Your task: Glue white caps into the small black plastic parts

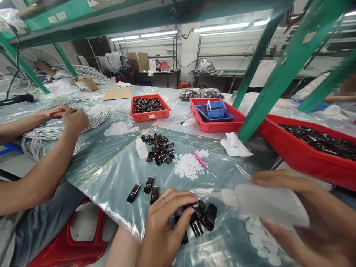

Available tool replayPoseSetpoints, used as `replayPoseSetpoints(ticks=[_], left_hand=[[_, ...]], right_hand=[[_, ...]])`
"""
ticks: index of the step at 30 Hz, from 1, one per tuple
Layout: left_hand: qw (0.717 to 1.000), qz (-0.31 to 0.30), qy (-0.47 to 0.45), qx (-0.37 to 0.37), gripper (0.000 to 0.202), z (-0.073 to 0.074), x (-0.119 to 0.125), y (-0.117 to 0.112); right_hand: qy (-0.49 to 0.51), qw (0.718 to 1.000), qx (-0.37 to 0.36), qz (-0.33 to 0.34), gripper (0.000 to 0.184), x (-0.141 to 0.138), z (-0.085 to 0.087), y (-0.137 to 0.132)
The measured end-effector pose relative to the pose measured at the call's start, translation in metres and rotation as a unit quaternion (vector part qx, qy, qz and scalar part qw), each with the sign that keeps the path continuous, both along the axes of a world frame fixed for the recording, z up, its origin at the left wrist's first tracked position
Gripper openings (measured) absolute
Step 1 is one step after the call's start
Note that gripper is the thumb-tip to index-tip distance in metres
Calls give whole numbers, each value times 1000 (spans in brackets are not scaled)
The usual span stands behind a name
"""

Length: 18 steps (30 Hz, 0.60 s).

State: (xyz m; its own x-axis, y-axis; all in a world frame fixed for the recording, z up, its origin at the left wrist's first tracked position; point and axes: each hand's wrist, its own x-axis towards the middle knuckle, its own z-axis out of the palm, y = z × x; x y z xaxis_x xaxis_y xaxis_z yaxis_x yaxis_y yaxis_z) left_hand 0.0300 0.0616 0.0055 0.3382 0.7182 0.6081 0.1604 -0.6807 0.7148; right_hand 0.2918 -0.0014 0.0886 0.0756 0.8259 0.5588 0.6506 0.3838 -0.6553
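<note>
My left hand [169, 218], with a ring on one finger, is closed in a pinch on a small glossy black part, mostly hidden by the fingertips. Several more black parts [210, 217] lie just beside and under these fingers. To the right, my right hand [311, 218] is wrapped around a translucent white squeeze bottle [269, 204], tilted sideways with its narrow end toward my left hand; motion blurs both. Below that bottle lies a spread of small white pieces [261, 237]. Three separate black parts [148, 184] rest left of my left hand.
Further back stand another squeeze bottle [141, 148], a cluster of black parts [160, 148], a white pile [189, 166] and a pink-handled pick [200, 160]. Red trays [150, 116] and a green post [258, 107] stand beyond. A co-worker's hands [73, 118] hold a red-handled tool at left.
</note>
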Motion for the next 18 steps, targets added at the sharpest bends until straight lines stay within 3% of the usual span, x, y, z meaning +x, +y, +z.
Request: replayPoseSetpoints(ticks=[2, 6, 9, 13, 16, 18], left_hand=[[1000, 6, 9, 4, 31, -1, 0, 0], [999, 22, 40, 21, 28, -5, -3, 1], [998, 28, 52, 38, 24, -9, -5, 3], [997, 22, 44, 52, 22, -10, -4, 5], [996, 27, 47, 63, 22, -9, -4, 5], [996, 30, 52, 62, 21, -9, -4, 5]], right_hand=[[103, 993, -53, -4, 22, 4, 6, 16], [174, 974, -146, 24, 43, 25, -10, 43], [131, 974, -184, 35, 55, 39, -30, 55], [48, 980, -189, 35, 45, 48, -50, 63], [-15, 981, -193, 24, 40, 49, -50, 62], [-66, 981, -184, 9, 49, 46, -38, 54]])
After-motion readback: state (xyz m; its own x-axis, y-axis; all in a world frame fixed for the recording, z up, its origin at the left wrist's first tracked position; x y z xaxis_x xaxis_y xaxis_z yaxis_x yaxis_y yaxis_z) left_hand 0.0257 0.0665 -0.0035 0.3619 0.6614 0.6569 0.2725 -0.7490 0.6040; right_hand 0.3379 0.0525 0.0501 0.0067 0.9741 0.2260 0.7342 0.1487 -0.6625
